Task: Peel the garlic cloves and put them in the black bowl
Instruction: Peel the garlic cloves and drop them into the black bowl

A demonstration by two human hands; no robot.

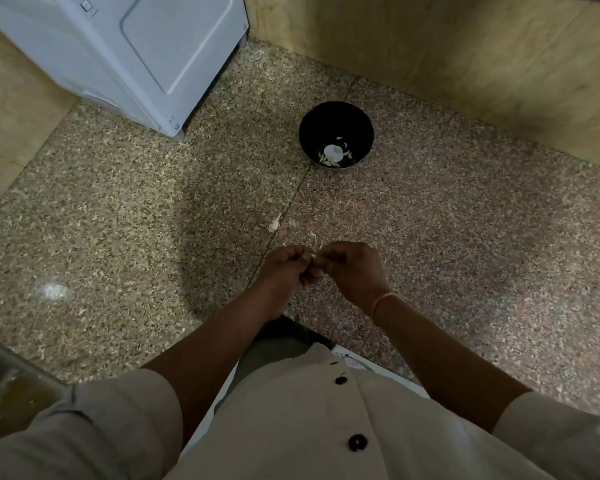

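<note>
My left hand [286, 268] and my right hand [352, 268] meet fingertip to fingertip above the counter, both pinching a small garlic clove [313, 255] whose pale skin sticks up between them. Most of the clove is hidden by my fingers. The black bowl [336, 114] stands farther back, slightly to the right, with several pale garlic pieces [334, 154] at its bottom. An unpeeled clove [275, 223] lies on the speckled counter just beyond my left hand, with bits of skin [292, 222] beside it.
A white appliance [136, 53] stands at the back left on the speckled stone counter [118, 209]. Tan tiled walls [465, 64] close off the back and right. The counter's front edge runs by my shirt.
</note>
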